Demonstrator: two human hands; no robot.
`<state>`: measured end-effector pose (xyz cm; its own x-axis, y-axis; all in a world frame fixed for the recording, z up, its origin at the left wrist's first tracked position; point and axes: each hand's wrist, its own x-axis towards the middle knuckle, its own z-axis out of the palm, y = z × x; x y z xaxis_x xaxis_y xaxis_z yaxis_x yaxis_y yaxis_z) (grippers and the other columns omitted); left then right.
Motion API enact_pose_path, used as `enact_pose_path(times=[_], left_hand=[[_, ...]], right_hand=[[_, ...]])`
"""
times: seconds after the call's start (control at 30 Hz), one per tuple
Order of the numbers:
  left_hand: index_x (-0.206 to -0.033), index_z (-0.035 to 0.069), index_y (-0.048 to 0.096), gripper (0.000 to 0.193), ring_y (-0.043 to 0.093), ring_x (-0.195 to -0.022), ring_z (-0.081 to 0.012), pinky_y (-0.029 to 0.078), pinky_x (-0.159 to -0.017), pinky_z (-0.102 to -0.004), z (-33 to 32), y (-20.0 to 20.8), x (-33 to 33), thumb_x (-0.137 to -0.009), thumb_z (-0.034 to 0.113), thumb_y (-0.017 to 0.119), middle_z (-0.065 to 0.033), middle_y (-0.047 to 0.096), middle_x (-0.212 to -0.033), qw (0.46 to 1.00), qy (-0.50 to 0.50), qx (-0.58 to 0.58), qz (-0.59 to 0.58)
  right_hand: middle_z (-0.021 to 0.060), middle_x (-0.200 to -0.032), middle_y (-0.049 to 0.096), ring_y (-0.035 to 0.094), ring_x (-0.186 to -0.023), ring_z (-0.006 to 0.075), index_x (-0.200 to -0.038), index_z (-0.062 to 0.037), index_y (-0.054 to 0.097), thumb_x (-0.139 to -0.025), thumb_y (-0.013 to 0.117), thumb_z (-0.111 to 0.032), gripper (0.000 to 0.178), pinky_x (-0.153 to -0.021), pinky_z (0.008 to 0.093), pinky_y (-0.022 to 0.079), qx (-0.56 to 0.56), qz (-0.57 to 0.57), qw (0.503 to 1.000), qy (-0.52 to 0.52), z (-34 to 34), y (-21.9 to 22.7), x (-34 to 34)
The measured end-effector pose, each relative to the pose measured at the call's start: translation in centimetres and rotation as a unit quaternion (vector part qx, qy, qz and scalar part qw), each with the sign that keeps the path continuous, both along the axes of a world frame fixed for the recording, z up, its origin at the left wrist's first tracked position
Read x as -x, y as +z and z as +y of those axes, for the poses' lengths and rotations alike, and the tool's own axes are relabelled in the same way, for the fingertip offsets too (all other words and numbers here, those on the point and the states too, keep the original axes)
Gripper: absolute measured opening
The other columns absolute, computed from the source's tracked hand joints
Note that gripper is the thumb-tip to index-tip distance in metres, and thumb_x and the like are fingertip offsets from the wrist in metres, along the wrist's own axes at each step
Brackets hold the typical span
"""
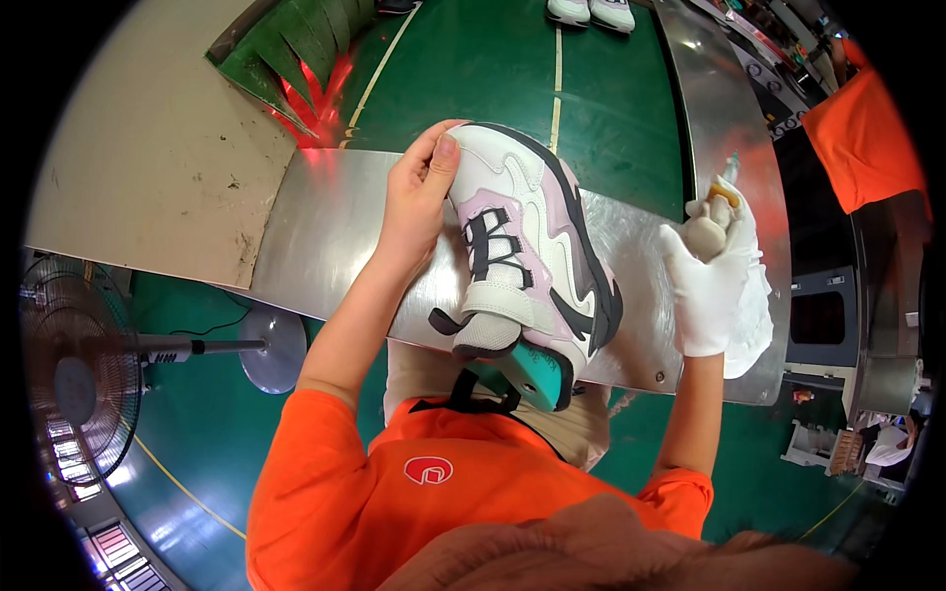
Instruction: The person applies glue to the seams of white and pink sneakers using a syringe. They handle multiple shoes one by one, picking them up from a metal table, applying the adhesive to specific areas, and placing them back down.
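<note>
A white, lilac and black sneaker (503, 227) is tilted over the metal ledge in front of me, toe pointing away. A teal shoe last (537, 372) sticks out of its heel opening. My bare left hand (416, 192) grips the toe end, thumb on top. Off to the right, my right hand (708, 295) wears a white glove and is apart from the shoe. Its fingers are curled by a rounded beige lump (706, 238); whether this is a held piece or soiled fingertips is unclear. A small amber, teal-tipped item (727, 187) lies just beyond, beside a white cloth (754, 320).
Beyond the metal ledge (325, 222) runs a green surface with pale lines, carrying a pair of white shoes (591, 12) at the far end. Green strip curtains (286, 54) hang from a beige panel (148, 148). A fan (79, 369) stands left; another person's orange sleeve (867, 138) shows right.
</note>
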<state>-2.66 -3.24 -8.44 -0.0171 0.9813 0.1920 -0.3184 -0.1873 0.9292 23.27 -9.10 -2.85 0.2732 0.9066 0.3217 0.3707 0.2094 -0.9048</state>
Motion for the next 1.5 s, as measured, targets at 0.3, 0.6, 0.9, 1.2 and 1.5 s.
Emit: enact_pose_path(times=[0.3, 0.6, 0.9, 1.2, 1.5], left_hand=[[-0.127, 0.001, 0.052, 0.043, 0.056, -0.089, -0.0055, 0.043, -0.070, -0.0176, 1.0, -1.2, 0.0, -0.100, 0.034, 0.048, -0.0017, 0.062, -0.102, 0.998, -0.050, -0.007, -0.046], [-0.128, 0.000, 0.050, 0.043, 0.058, -0.093, -0.0087, 0.046, -0.075, -0.0207, 1.2, -1.2, -0.6, -0.101, 0.033, 0.045, -0.0046, 0.062, -0.105, 0.996, -0.069, -0.015, -0.062], [-0.127, -0.001, 0.049, 0.040, 0.058, -0.101, -0.0130, 0.046, -0.089, -0.0266, 1.3, -1.3, -0.9, -0.102, 0.030, 0.043, -0.0081, 0.060, -0.110, 0.993, -0.078, -0.020, -0.090], [-0.125, 0.000, 0.051, 0.038, 0.056, -0.099, -0.0116, 0.045, -0.087, -0.0253, 0.8, -1.3, -1.0, -0.102, 0.029, 0.043, -0.0063, 0.061, -0.108, 0.998, -0.034, -0.017, -0.048], [-0.124, -0.002, 0.052, 0.039, 0.059, -0.099, -0.0134, 0.047, -0.088, -0.0265, 1.2, -2.3, -1.0, -0.102, 0.029, 0.043, -0.0081, 0.062, -0.110, 1.000, -0.001, -0.008, -0.011]], right_hand=[[0.0108, -0.110, 0.054, 0.054, -0.101, 0.0158, -0.132, -0.0049, 0.041, -0.071, 0.066, 0.003, 0.065, -0.089, 0.0274, 0.045, -0.028, -0.107, 0.993, 0.033, 1.3, 1.5, 3.3], [0.0137, -0.105, 0.052, 0.062, -0.096, 0.0265, -0.126, -0.0070, 0.045, -0.066, 0.068, -0.002, 0.064, -0.080, 0.0349, 0.050, -0.153, -0.234, 0.960, 0.026, 3.0, 1.7, 4.6], [0.0189, -0.118, 0.054, 0.060, -0.103, 0.0244, -0.129, -0.0006, 0.041, -0.074, 0.075, -0.012, 0.066, -0.088, 0.0343, 0.048, 0.003, -0.073, 0.996, 0.055, 2.6, 1.3, 4.5], [0.0207, -0.110, 0.053, 0.059, -0.100, 0.0372, -0.130, -0.0015, 0.040, -0.078, 0.075, -0.027, 0.068, -0.083, 0.0412, 0.050, -0.040, -0.229, 0.972, 0.039, 2.3, -1.1, 6.7], [0.0194, -0.123, 0.053, 0.059, -0.105, 0.0264, -0.132, -0.0030, 0.039, -0.077, 0.074, -0.014, 0.066, -0.090, 0.0359, 0.048, 0.105, -0.121, 0.985, 0.068, 1.5, 0.1, 5.5]])
